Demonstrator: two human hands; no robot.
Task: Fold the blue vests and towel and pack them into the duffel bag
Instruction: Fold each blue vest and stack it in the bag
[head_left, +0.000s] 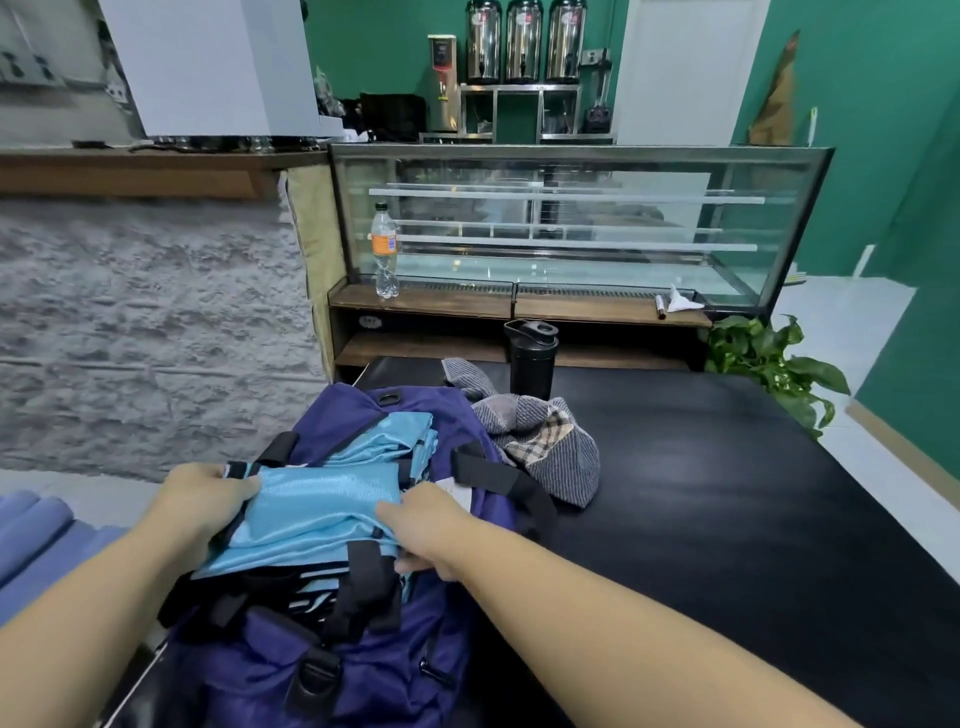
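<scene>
A purple duffel bag (311, 670) with black straps lies on the black table (727, 519) in front of me. A folded light-blue vest (317, 512) sits at the bag's opening, and another folded blue vest (387, 434) lies just beyond it on the bag. My left hand (205, 501) grips the near vest's left edge. My right hand (428, 527) holds its right edge, fingers curled under the fabric. A crumpled grey striped towel (550, 441) with a plaid patch lies on the table to the right of the bag.
A black shaker bottle (532, 358) stands behind the towel. Beyond the table a glass display case (571, 223) holds a clear bottle (384, 252) on its wooden ledge. A potted plant (769, 364) is at the table's far right corner. Blue rolled mats (41, 525) lie at left.
</scene>
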